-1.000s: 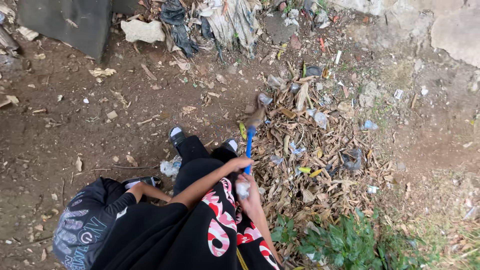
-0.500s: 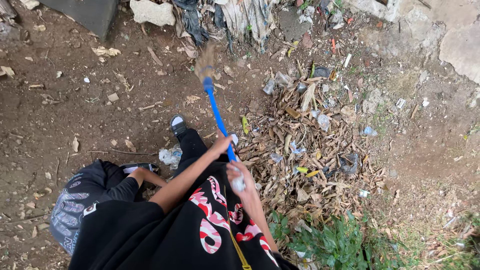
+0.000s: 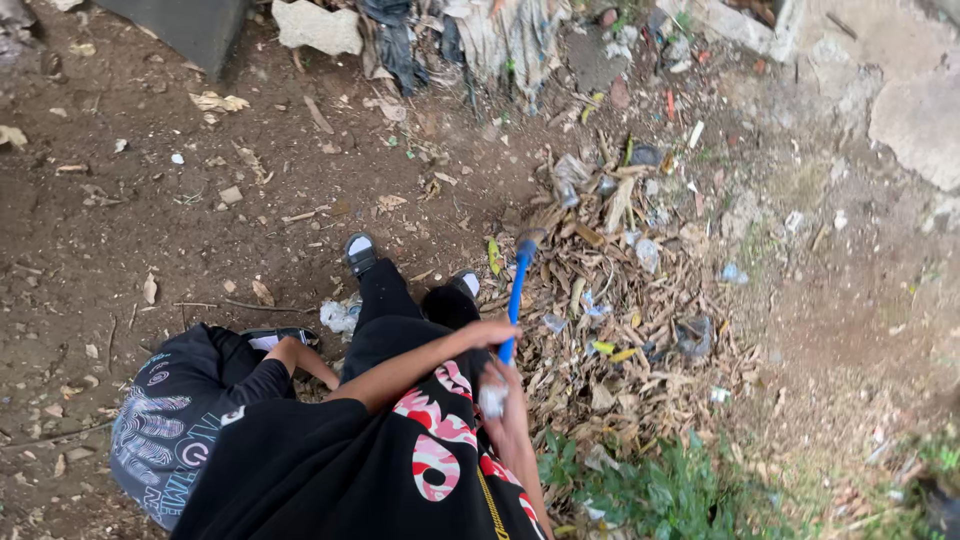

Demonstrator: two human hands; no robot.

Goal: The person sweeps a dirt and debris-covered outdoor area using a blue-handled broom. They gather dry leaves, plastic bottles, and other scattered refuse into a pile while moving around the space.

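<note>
Blue handle point(image 3: 514, 300) of a rake, smooth and thin, slants from my fingers down into a heap of dry leaves point(image 3: 610, 300). My left hand point(image 3: 487, 333) and right hand point(image 3: 497, 385) wrap it tightly. Crumpled pale plastic wrappers point(image 3: 648, 252) dot the heap on brown dirt point(image 3: 150, 220).

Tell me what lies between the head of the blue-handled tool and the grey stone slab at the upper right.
In the head view, between the tool head and the stone slab lie a pile of dry leaves and sticks mixed with scraps of litter, then bare dirt.
</note>
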